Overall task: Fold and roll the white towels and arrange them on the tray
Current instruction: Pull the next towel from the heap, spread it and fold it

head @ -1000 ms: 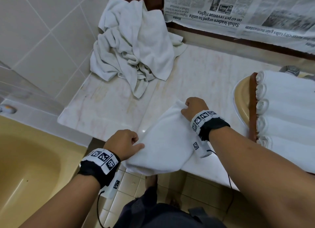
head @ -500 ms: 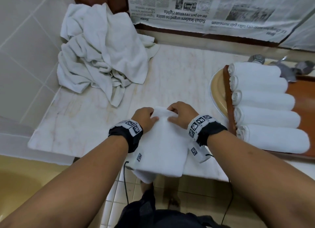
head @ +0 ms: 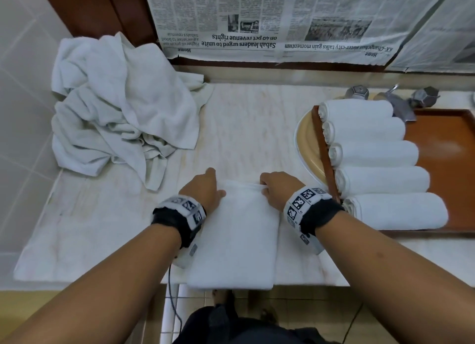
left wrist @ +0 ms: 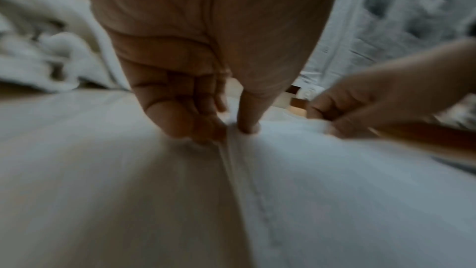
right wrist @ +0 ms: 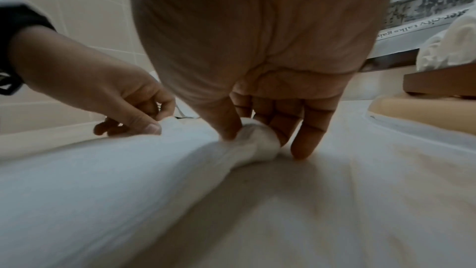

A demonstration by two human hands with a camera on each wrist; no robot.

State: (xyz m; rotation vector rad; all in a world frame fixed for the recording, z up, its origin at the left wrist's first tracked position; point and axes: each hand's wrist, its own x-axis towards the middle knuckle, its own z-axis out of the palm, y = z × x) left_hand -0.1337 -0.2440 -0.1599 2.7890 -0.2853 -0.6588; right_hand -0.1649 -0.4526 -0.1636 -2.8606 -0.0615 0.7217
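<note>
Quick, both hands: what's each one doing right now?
Left hand: pinching the far left corner of the folded towel.
Right hand: gripping the towel's far right corner, starting a roll.

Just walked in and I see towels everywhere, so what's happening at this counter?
A person is rolling white towels. Both hands, the left hand and right hand, pinch the far edge of a folded towel lying flat on the marble counter; the roll has barely begun. Five rolled towels already sit in a row on the brown tray. A crumpled towel pile waits at the left.
</note>
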